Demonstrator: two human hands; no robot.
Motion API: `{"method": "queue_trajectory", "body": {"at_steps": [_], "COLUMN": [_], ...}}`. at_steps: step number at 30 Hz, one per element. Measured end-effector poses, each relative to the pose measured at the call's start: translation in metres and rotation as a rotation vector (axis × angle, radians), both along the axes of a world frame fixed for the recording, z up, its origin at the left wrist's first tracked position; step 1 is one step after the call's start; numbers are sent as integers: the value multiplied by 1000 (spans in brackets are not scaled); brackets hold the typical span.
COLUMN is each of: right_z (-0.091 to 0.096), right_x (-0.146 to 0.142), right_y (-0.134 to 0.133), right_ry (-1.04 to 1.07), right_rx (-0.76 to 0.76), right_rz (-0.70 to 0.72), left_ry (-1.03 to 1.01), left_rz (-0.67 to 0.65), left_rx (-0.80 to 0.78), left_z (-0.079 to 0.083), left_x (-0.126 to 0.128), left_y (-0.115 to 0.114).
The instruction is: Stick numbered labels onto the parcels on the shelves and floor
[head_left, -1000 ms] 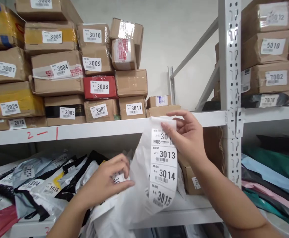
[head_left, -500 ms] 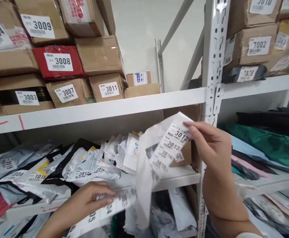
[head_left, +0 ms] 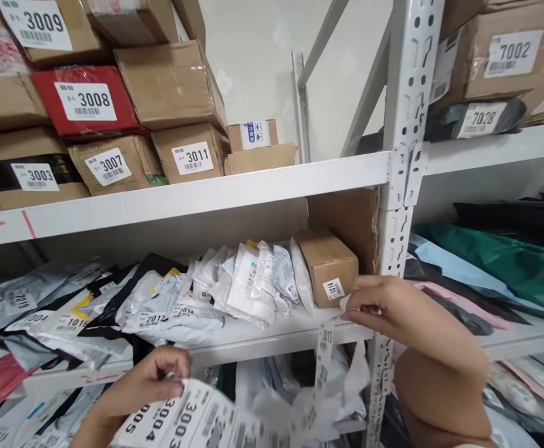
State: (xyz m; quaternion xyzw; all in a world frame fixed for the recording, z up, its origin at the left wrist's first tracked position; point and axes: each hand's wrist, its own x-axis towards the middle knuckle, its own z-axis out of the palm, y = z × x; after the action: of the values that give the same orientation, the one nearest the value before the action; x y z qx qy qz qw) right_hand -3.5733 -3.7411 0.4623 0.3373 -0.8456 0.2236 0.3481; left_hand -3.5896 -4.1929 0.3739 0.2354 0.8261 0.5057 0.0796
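A long white strip of numbered barcode labels runs between both hands, sagging low in front of the shelves. My left hand is closed on the lower end, where the numbers 3003 and 3004 show. My right hand pinches the other end near label 3013, just in front of the grey shelf upright. A small brown box marked 1014 sits on the middle shelf just behind my right hand. The strip's middle is blurred.
The upper shelf carries stacked cardboard boxes numbered 3003 to 3011, one of them red. White, grey and black mailer bags crowd the middle shelf. The bay to the right holds boxes 7002 and 7028 above coloured bags.
Both hands have dropped lower with the label strip, the right from chest height to the middle shelf edge. The view has tilted down and right, showing more of the lower shelves.
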Motion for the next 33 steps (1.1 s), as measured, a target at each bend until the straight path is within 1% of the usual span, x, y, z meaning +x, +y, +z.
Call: {"method": "queue_trajectory", "body": {"at_steps": [2,3,4,5,7,9,10,11,12,13,14,15,16,17,18,19,20,22,23,26,28,30,33], "right_z": [-6,-11,-17,-24,-43,-62,-70,-76,-80,-82,-81,-78,-74,-68,-63,-57,-53,-48,-47,-47,-47,-44,-34], "right_x": [-7,-10,-14,-17,-22,-27,-30,-32,-34,-36,-37,-39,-40,-41,-43,-44,-45,-48,-49,-51,-51,-50,-49], "right_y": [-4,-6,-7,-7,-11,-20,-27,-35,-46,-57,-68,-79,-88,-97,-103,-109,-113,-121,-125,-135,-138,-136,-129], "right_ry": [62,110,192,265,335,299,253,199,140,81,28,-13,-38,-45,-44,-39,-34,-15,4,79,82,3,-112], "right_rx": [41,30,-72,-206,-487,-725,-812,-874,-907,-911,-881,-830,-772,-716,-665,-619,-578,-517,-505,-531,-569,-577,-534], "right_rz": [-14,-28,-67,-110,-202,-270,-268,-227,-147,-42,70,169,248,307,353,394,434,506,544,665,717,739,766], "left_ry": [-41,-35,1,63,215,338,395,461,537,619,691,740,761,758,744,733,721,674,624,415,313,267,284], "left_rz": [183,290,411,531,731,856,896,925,939,928,876,775,637,489,366,288,258,300,332,377,338,277,230], "left_rx": [134,207,278,339,411,410,383,336,265,170,56,-63,-167,-228,-226,-167,-87,31,46,49,122,185,163], "left_z": [1,2,1,-1,-7,-13,-15,-14,-12,-7,0,9,18,28,37,45,51,60,62,60,56,53,53], "left_x": [7,12,17,22,33,41,43,45,46,47,47,48,48,48,48,48,46,42,39,26,17,9,-2], "left_y": [1,4,7,10,18,28,34,40,46,52,58,63,67,71,74,78,83,94,101,119,127,128,123]}}
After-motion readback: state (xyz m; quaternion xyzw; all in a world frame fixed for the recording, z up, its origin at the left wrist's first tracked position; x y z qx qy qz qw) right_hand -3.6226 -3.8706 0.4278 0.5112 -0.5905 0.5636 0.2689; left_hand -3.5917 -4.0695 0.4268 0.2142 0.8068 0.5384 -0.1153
